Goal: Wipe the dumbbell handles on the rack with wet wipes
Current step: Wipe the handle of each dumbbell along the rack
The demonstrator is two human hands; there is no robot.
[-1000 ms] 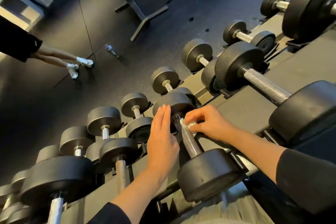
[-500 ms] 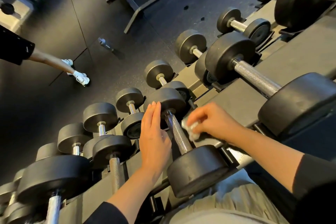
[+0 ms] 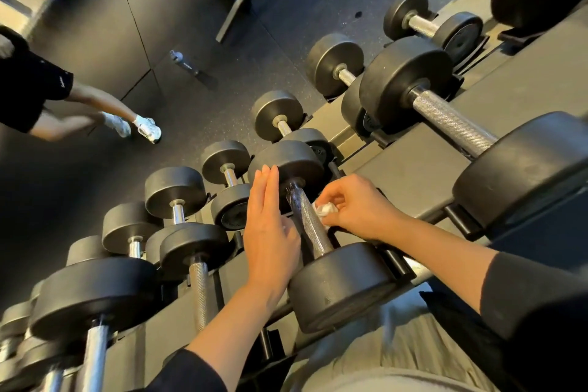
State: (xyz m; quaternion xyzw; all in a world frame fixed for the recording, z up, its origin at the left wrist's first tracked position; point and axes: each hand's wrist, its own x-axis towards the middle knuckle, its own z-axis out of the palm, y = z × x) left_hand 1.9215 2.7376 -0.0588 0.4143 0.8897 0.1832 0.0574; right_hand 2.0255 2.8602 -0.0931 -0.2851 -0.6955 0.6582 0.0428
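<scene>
On the rack (image 3: 413, 169), my flat left hand (image 3: 270, 232) steadies the dumbbell (image 3: 310, 223) while my right hand (image 3: 353, 204) pinches the wipe (image 3: 324, 209) against its handle.

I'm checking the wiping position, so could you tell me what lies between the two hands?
In the head view, the knurled dumbbell handle runs between the flat left hand and the right hand, which pinches the wet wipe beside it.

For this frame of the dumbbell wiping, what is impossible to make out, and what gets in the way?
All in the head view:
1. Left hand: palm side and any contact with the rack hidden by its own back.
2. Wet wipe: mostly bunched inside the right hand; whether it touches the handle is unclear.
3. Small object on the floor: too small to identify.
4. Bystander: cut off by the left edge.
</scene>
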